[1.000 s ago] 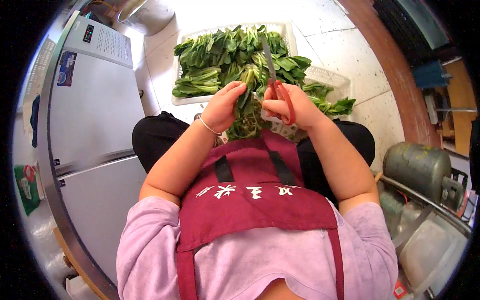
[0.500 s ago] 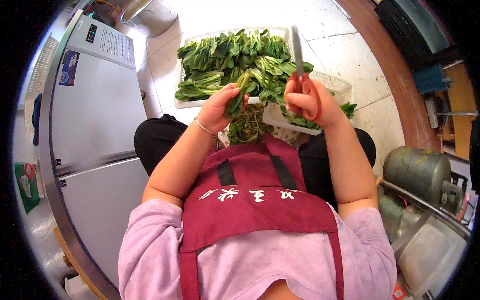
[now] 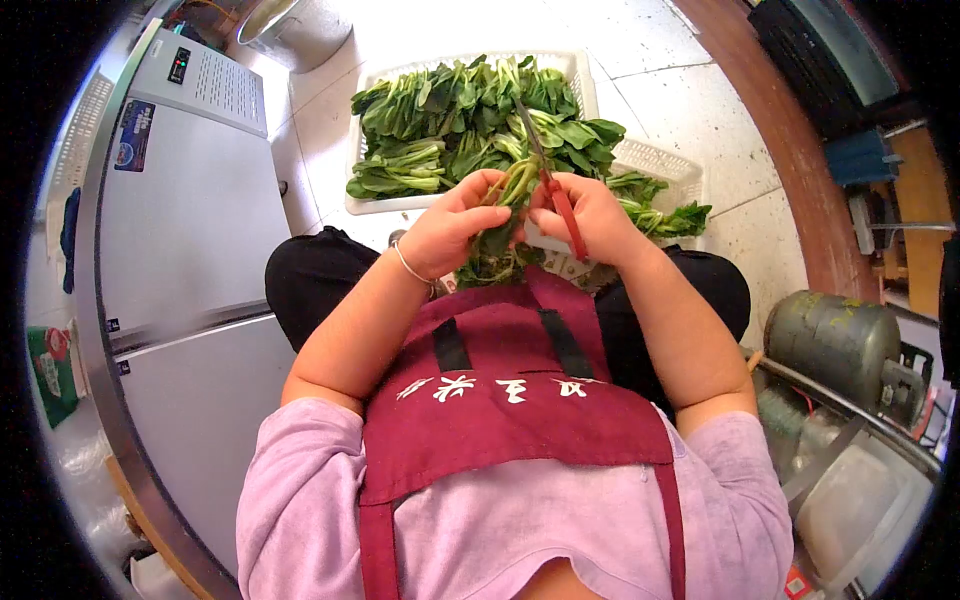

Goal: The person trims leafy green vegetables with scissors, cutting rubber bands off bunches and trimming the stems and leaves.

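My left hand (image 3: 452,228) is closed around a stalk of leafy greens (image 3: 516,188), its pale stems pointing up and away from me. Close beside it, my right hand (image 3: 592,218) grips a pair of red-handled scissors (image 3: 565,217). The scissor blades point away from me and lie against the stems, though I cannot tell whether they are apart. Just beyond both hands is a white plastic crate (image 3: 354,196) filled with rows of greens (image 3: 450,110). Below the hands, between my knees, lies a heap of leaves and trimmings (image 3: 490,268), partly hidden.
To the right stands a second white basket (image 3: 690,182) with some greens (image 3: 680,220). A white fridge (image 3: 195,220) lines the left side, with a metal pot (image 3: 300,35) behind it. A gas cylinder (image 3: 835,345) lies at right, near a metal rail.
My right hand has brought the scissors left and down to the greens, their blades swinging leftward. My left hand has shifted slightly right with the greens.
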`<state>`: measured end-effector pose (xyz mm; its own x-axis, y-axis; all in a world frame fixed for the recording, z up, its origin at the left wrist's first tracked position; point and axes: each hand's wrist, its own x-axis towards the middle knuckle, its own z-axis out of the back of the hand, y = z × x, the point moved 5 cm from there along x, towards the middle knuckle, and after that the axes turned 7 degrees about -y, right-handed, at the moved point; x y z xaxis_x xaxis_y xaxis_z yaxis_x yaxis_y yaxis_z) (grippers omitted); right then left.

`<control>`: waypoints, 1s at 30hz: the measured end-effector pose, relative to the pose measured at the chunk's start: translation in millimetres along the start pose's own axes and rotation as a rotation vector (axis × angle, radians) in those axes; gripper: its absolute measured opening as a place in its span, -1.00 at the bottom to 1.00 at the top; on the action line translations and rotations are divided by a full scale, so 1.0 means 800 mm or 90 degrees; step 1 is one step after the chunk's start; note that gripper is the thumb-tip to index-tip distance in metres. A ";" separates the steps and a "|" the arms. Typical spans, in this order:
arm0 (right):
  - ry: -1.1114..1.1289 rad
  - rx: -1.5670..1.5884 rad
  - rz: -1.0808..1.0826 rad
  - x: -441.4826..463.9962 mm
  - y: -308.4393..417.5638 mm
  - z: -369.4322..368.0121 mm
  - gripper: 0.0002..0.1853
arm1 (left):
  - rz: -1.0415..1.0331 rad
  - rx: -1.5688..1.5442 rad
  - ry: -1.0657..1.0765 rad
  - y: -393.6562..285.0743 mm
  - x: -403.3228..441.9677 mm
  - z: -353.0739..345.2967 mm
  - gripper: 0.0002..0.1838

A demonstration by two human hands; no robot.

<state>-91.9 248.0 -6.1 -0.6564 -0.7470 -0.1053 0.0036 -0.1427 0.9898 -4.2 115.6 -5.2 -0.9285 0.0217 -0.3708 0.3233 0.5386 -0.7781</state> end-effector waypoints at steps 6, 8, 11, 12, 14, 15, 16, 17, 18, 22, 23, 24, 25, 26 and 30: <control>0.073 -0.054 -0.023 -0.005 0.006 -0.007 -0.83 | -0.053 -0.105 -0.050 -0.009 0.005 0.021 -0.68; 0.099 -0.043 -0.016 -0.006 0.006 -0.013 -0.83 | -0.057 -0.154 -0.052 -0.018 0.006 0.027 -0.69; 0.007 -0.133 -0.041 -0.003 -0.002 -0.008 -0.74 | -0.121 -0.043 -0.128 -0.029 0.003 0.034 -0.66; 0.009 -0.133 -0.038 -0.003 0.001 -0.008 -0.74 | -0.152 0.013 -0.166 -0.033 0.001 0.038 -0.65; 0.016 -0.277 -0.054 -0.006 0.009 -0.008 -0.67 | -0.176 0.044 -0.164 -0.041 0.000 0.044 -0.67; 0.051 -0.284 -0.071 -0.008 0.012 -0.013 -0.62 | -0.190 0.086 -0.183 -0.045 -0.001 0.048 -0.73; 0.052 -0.284 -0.070 -0.008 0.010 -0.014 -0.62 | -0.203 0.127 -0.202 -0.048 -0.002 0.052 -0.78; 0.084 -0.288 -0.077 -0.008 0.002 -0.018 -0.56 | -0.207 0.157 -0.225 -0.049 -0.004 0.057 -0.78; 0.116 -0.293 -0.085 -0.009 -0.005 -0.022 -0.50 | -0.207 0.157 -0.226 -0.049 -0.004 0.060 -0.78; 0.168 -0.237 -0.115 -0.011 -0.023 -0.034 -0.48 | -0.166 0.135 -0.208 -0.043 -0.011 0.063 -0.81; 0.169 -0.237 -0.116 -0.011 -0.023 -0.035 -0.48 | -0.130 0.138 -0.198 -0.039 -0.013 0.062 -0.83; 0.190 -0.235 -0.127 -0.012 -0.024 -0.039 -0.54 | -0.129 0.137 -0.199 -0.035 -0.014 0.065 -0.83; 0.211 -0.233 -0.138 -0.014 -0.025 -0.042 -0.61 | -0.110 0.107 -0.217 -0.027 -0.015 0.072 -0.85; 0.212 -0.231 -0.139 -0.014 -0.026 -0.044 -0.61 | -0.089 0.076 -0.236 -0.021 -0.017 0.077 -0.86; 0.266 -0.228 -0.154 -0.015 -0.034 -0.054 -0.49 | -0.049 0.059 -0.295 -0.006 -0.022 0.089 -0.89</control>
<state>-51.4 233.1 -35.8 -0.3180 -0.8478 -0.4245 0.1932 -0.4962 0.8464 23.9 52.7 -31.4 -0.7778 -0.4044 -0.4812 0.2912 0.4466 -0.8460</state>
